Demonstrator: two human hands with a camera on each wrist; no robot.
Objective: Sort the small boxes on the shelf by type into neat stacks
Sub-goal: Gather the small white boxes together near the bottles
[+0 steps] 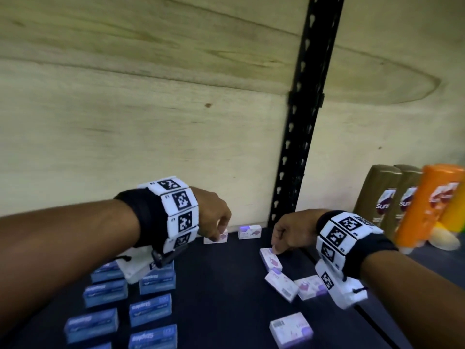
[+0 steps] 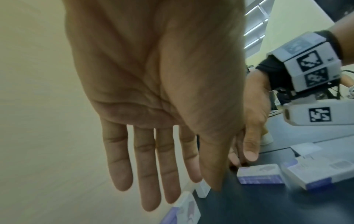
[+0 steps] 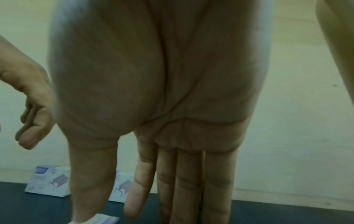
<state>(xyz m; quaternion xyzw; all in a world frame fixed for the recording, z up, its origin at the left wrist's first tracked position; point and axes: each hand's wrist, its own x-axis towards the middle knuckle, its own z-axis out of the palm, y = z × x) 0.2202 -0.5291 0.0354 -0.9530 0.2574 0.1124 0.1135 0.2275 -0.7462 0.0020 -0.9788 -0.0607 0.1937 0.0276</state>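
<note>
Boxes split by type on the shelf [image 1: 221, 285]: blue boxes [image 1: 150, 313] at 8 o'clock, white-purple boxes [image 1: 284, 285] loose at 4. My left hand [image 1: 214, 217] reaches for the back box [image 1: 217, 238], fingers straight, empty. My right hand [image 1: 289, 233] touches another box [image 1: 270, 259] with relaxed fingers to gather it.

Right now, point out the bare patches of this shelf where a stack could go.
The widest bare stretch of the dark shelf runs down the middle, bordered by the blue boxes on one side and the white-and-purple boxes on the other. A smaller gap lies ahead of the lone barcode box. The blue grid is crowded; so is the cluster under the right hand.
</note>
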